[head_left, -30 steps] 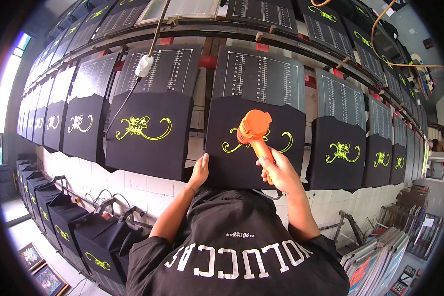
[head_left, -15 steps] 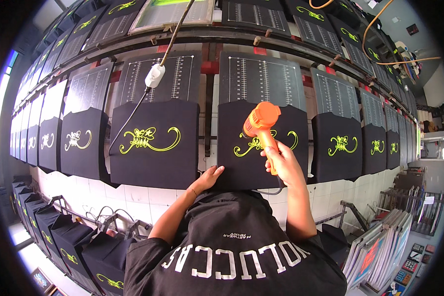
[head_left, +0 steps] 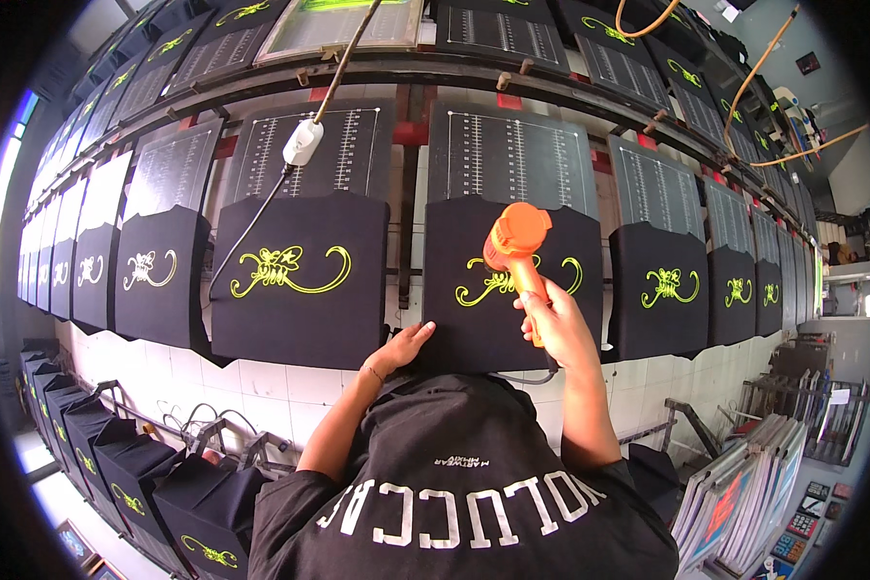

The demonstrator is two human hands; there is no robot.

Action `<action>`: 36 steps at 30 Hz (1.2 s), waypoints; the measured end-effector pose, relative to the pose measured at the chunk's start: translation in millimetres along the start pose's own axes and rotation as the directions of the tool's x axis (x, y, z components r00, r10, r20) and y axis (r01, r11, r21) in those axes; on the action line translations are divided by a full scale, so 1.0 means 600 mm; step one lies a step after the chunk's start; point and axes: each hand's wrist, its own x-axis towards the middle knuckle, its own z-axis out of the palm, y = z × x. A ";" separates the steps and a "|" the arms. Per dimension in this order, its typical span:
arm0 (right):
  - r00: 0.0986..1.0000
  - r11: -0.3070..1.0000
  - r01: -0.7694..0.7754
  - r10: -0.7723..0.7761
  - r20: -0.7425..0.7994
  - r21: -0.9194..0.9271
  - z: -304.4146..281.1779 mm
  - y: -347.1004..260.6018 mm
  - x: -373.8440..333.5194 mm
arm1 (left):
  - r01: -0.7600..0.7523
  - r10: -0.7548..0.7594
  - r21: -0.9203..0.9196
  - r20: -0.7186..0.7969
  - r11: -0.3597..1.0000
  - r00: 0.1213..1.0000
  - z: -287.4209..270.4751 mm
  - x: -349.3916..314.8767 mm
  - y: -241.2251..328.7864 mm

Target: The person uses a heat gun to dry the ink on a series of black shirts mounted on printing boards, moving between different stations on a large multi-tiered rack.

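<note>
My right hand (head_left: 559, 329) is wrapped round the handle of an orange heat gun (head_left: 520, 230), raised over a black shirt panel (head_left: 483, 338). Its body covers part of the yellow-green line print (head_left: 572, 278) on the cloth, and the nozzle end is hidden from here. At the panel's lower left corner rests my left hand (head_left: 402, 350), its fingers stretched toward the edge and holding nothing I can see. The panel lies over a dark board (head_left: 512, 155) marked with white ruled scales.
Similar printed panels lie on both sides, like the left one (head_left: 300, 329) and right one (head_left: 659, 314). A white plug connector (head_left: 303, 143) hangs on a cable at upper left. A framed screen (head_left: 338, 29) sits on the far row. Several frames (head_left: 739, 493) lean at lower right.
The heat gun has swung slightly to the right, and its nozzle has gone out of sight behind the body. My left hand stays at the panel's corner.
</note>
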 end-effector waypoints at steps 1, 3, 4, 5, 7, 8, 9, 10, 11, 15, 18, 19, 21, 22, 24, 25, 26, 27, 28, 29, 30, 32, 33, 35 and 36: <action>1.000 1.000 -0.011 0.011 -0.011 0.027 -0.010 0.013 -0.002 | -0.002 0.002 -0.008 -0.009 1.000 1.000 0.002 -0.001 0.004; 0.999 0.999 -0.039 0.040 -0.033 0.031 -0.028 0.019 -0.019 | -0.031 0.032 0.018 -0.036 0.999 0.999 0.003 -0.012 0.020; 0.998 0.998 -0.053 0.054 -0.042 0.033 -0.037 0.023 -0.027 | -0.045 0.046 0.031 -0.051 0.999 0.998 0.003 -0.017 0.029; 0.996 0.995 -0.065 0.069 -0.051 0.071 -0.049 0.030 -0.034 | -0.010 0.010 0.007 -0.021 1.000 1.000 0.001 -0.016 0.033; 0.992 0.995 -0.072 0.079 -0.096 0.068 -0.062 0.040 -0.045 | -0.016 0.017 0.029 -0.047 0.999 0.999 0.000 -0.017 0.029; 0.988 0.996 -0.086 0.090 -0.123 0.040 -0.064 0.043 -0.049 | -0.018 0.021 0.040 -0.061 0.999 0.998 0.001 -0.018 0.027; 0.985 0.995 -0.096 0.097 -0.140 0.020 -0.064 0.044 -0.054 | -0.025 0.027 0.036 -0.059 0.999 0.998 0.001 -0.020 0.033; 0.982 0.994 -0.106 0.105 -0.158 0.000 -0.062 0.041 -0.060 | -0.032 0.034 0.033 -0.059 0.999 0.998 0.001 -0.023 0.038; 0.978 0.993 -0.117 0.112 -0.175 -0.020 -0.060 0.039 -0.062 | -0.039 0.040 0.029 -0.058 0.999 0.997 0.001 -0.027 0.043; 0.996 0.982 -0.085 0.090 -0.026 0.171 -0.056 0.043 -0.060 | -0.027 0.028 0.025 -0.054 0.999 0.998 0.000 -0.035 0.057; 0.999 0.990 -0.044 0.045 -0.008 0.132 -0.037 0.048 -0.051 | -0.003 0.004 0.017 -0.057 1.000 0.998 0.002 -0.035 0.057; 0.999 0.996 -0.036 0.037 -0.014 0.087 -0.028 0.043 -0.052 | 0.002 -0.001 0.018 -0.052 1.000 0.999 0.002 -0.036 0.058; 0.998 0.995 -0.045 0.041 0.040 0.094 -0.031 0.035 -0.050 | 0.019 -0.018 0.023 -0.036 1.000 0.999 0.000 -0.034 0.060; 0.997 0.994 -0.050 0.044 0.068 0.096 -0.032 0.031 -0.051 | 0.030 -0.030 0.027 -0.025 0.999 0.999 -0.001 -0.032 0.060; 0.996 0.996 -0.058 0.054 0.072 0.061 -0.027 0.028 -0.057 | 0.005 -0.003 0.041 -0.042 0.999 0.999 0.001 -0.030 0.051; 0.996 0.998 -0.052 0.050 0.078 0.034 -0.023 0.030 -0.060 | -0.031 0.035 0.052 -0.068 0.998 0.997 0.004 -0.026 0.043; 0.995 0.999 -0.046 0.045 0.085 0.008 -0.021 0.032 -0.062 | -0.067 0.072 0.063 -0.095 0.996 0.993 0.007 -0.024 0.034; 0.991 0.998 -0.060 0.058 0.118 0.013 -0.024 0.033 -0.063 | -0.091 0.097 0.055 -0.105 0.994 0.990 0.008 -0.026 0.033; 0.989 0.997 -0.076 0.072 0.132 0.029 -0.025 0.034 -0.065 | -0.116 0.121 0.046 -0.117 0.992 0.986 0.010 -0.026 0.032; 0.985 0.995 -0.093 0.085 0.147 0.044 -0.025 0.034 -0.066 | -0.141 0.144 0.038 -0.129 0.989 0.981 0.013 -0.027 0.031; 0.982 0.992 -0.108 0.097 0.162 0.061 -0.025 0.035 -0.067 | -0.146 0.148 0.027 -0.143 0.989 0.979 0.017 -0.032 0.038; 0.981 0.996 -0.077 0.069 0.180 0.038 -0.017 0.038 -0.071 | -0.156 0.155 0.006 -0.173 0.988 0.973 0.029 -0.043 0.054; 0.980 0.998 -0.060 0.054 0.190 0.027 -0.013 0.039 -0.072 | -0.134 0.145 0.068 -0.212 0.989 0.966 0.036 -0.046 0.056; 0.975 0.994 -0.096 0.085 0.206 0.042 -0.011 0.035 -0.070 | -0.228 0.236 0.062 -0.310 0.972 0.921 0.057 -0.065 0.056; 0.971 0.992 -0.114 0.101 0.217 0.047 -0.010 0.033 -0.068 | -0.273 0.277 0.061 -0.360 0.960 0.891 0.061 -0.074 0.060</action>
